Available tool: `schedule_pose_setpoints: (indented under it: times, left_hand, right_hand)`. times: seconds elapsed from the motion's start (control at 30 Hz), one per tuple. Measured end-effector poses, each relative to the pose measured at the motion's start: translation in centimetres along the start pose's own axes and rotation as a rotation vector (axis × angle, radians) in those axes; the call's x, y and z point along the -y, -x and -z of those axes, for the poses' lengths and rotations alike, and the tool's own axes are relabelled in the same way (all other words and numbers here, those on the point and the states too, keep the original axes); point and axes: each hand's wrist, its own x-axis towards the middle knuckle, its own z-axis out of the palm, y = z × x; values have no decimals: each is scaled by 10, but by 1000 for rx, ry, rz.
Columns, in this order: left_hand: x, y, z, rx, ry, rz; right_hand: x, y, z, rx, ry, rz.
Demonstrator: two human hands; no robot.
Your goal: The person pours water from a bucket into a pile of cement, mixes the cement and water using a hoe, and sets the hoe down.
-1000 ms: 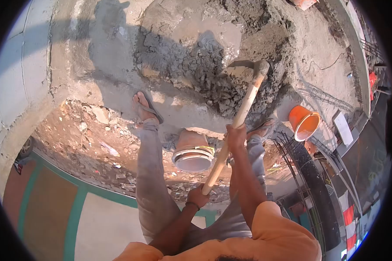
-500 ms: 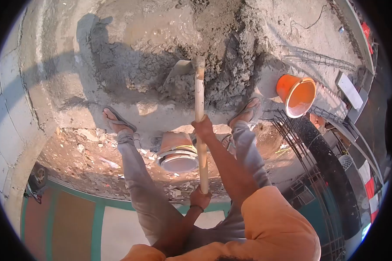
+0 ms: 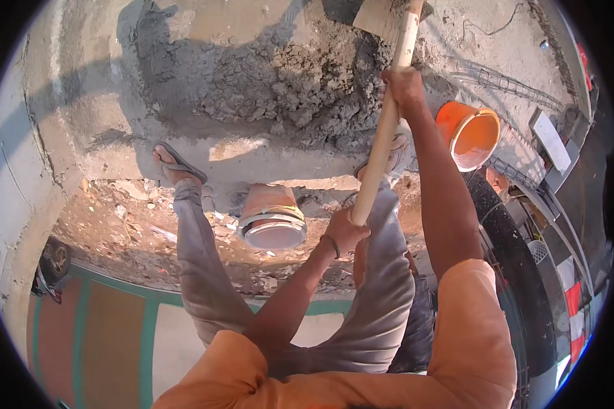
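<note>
My left hand is closed round the lower end of the wooden handle of a hoe. Farther up the same handle, my right hand grips it with fingers wrapped round. The flat, mortar-smeared hoe blade is raised at the top edge of the view, left of the handle and partly cut off. Below and left of the blade lies a heap of wet grey mortar, rough and lumpy. Both my feet, in sandals, stand apart on the concrete ledge in front of the heap.
An orange bucket sits tilted right of my right forearm. Between my legs is a stack of dirty buckets on rubble-strewn ground. Steel rebar cages and a white board lie on the right; a pale wall runs along the left.
Both hands have carried the hoe up and to the right. Its blade has left the mortar heap, and the handle now slants to the upper right.
</note>
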Motion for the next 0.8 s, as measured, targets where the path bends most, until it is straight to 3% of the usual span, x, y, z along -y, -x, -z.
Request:
schedule_pose_setpoints:
  times: [0.03,0.07,0.1,0.17,0.27,0.33,0.43,0.53,0.63,0.7,0.8]
  left_hand:
    - [39,36,2,43,321,212]
    - [41,63,24,20,352,330]
    - [52,81,49,31,394,344]
    - [59,127,88,-10,499,391]
    - [57,145,139,-4,522,361]
    - [67,159,156,38,297,345]
    - [111,193,156,-120,-376,-63]
    - [100,185,145,-270,-432,-24]
    - [39,108,136,-341,-304,-284]
    - [-29,40,131,-374,-243,-425]
    - [-122,-64,134,-397,-222,-581]
  right_hand:
    - [-90,-13,-36,-4,165,-87]
    - [-117,7,-68,-40,349,3]
    - [-114,34,-98,0,255,-198]
    - [-147,53,-148,-9,278,-69]
    - [-162,60,-194,-146,316,-131]
    - [-141,86,-189,-26,186,-232]
    - [-97,181,-177,16,-109,-231]
    - [-31,200,-161,0,-353,-74]
    - [68,184,-122,55,-471,243]
    - [139,147,-100,13,-305,547]
    - [228,65,-82,-27,-176,787]
